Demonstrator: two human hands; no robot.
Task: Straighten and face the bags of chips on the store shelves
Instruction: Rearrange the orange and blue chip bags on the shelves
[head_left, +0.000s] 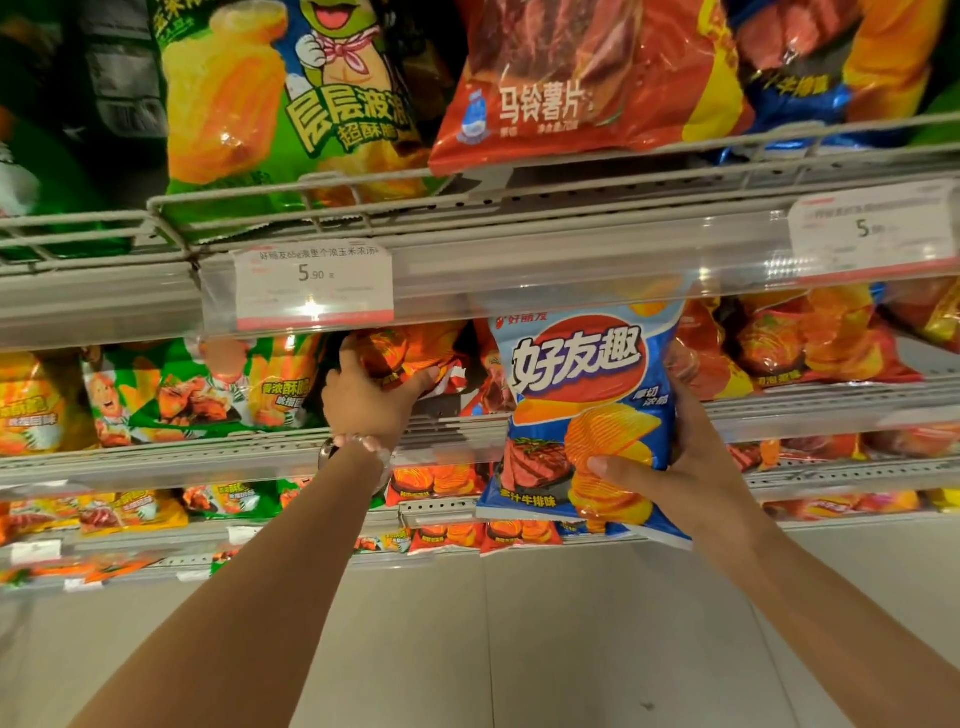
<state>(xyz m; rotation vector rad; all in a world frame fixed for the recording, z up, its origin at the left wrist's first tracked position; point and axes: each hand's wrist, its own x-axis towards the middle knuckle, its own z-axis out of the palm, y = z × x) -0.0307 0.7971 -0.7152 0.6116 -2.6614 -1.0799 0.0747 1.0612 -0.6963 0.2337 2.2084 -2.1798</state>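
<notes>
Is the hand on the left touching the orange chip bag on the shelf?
Touching. The head view shows the left hand with thumb and fingers wrapped round the orange bag on the shelf.

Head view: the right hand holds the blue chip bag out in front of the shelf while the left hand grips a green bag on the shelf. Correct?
Not quite. In the head view the left hand grips an orange-red bag, not a green one. The rest stands: the right hand holds the blue chip bag in front of the shelf.
</notes>
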